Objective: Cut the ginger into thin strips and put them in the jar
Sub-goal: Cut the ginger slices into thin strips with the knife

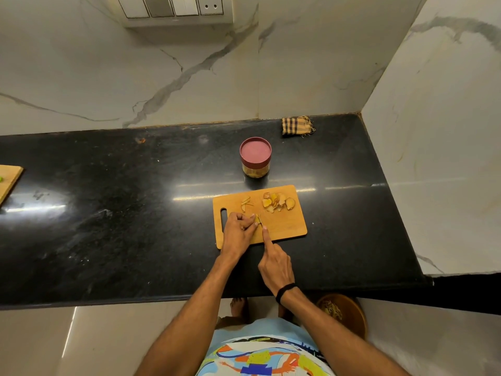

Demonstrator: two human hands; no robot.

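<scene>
A wooden cutting board (287, 226) lies on the black counter. My left hand (238, 230) pinches a small yellow ginger piece (257, 219) against the board. My right hand (275, 263) grips a knife (260, 222), index finger stretched along its spine; the blade sits at the ginger and is mostly hidden. A few cut strips (246, 204) lie at the board's far left, and a pile of ginger slices and peel (278, 202) at its far right. The jar (255, 161), clear with a maroon lid on, stands just behind the board.
A checked cloth (297, 126) lies at the back of the black counter (122, 213) near the corner wall. Another wooden board (8, 183) pokes in at the left edge. A brown bowl (344, 313) with scraps sits on the floor below the counter edge.
</scene>
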